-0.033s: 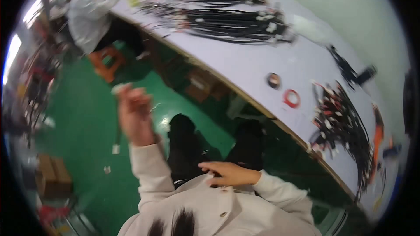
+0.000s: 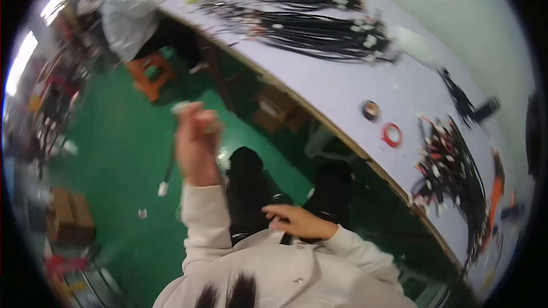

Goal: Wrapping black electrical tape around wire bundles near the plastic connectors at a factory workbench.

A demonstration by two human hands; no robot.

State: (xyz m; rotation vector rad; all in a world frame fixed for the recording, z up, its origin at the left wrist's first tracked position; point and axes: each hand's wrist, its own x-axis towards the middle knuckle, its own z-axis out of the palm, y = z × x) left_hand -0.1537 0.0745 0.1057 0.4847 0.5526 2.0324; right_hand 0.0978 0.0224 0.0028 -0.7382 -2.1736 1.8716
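My left hand [image 2: 197, 140] is raised over the floor at the left, slightly blurred, with its fingers closed. From it hangs a short black cable [image 2: 170, 162] with a white connector at its lower end; another white end shows at the fingertips. My right hand [image 2: 301, 222] rests in front of my body, above my lap, fingers stretched out and holding nothing visible. On the table [image 2: 328, 82] to the right lie two long bundles of black cables [image 2: 325, 31] with white connectors. A looser heap of cables [image 2: 451, 165] with red and white ends lies at the near right.
A dark tape roll [image 2: 370, 110] and a red tape roll [image 2: 392, 135] lie on the table. Beyond are black cables [image 2: 456, 96] and an orange-handled tool [image 2: 495, 191]. A person [image 2: 128, 17] sits by an orange stool [image 2: 153, 74]. Cardboard boxes [image 2: 69, 217] stand at left and under the table.
The whole view has shifted slightly, so the table and person appear further right. My left hand still grips the cable, whose lower end has swung. My right hand stays by my lap.
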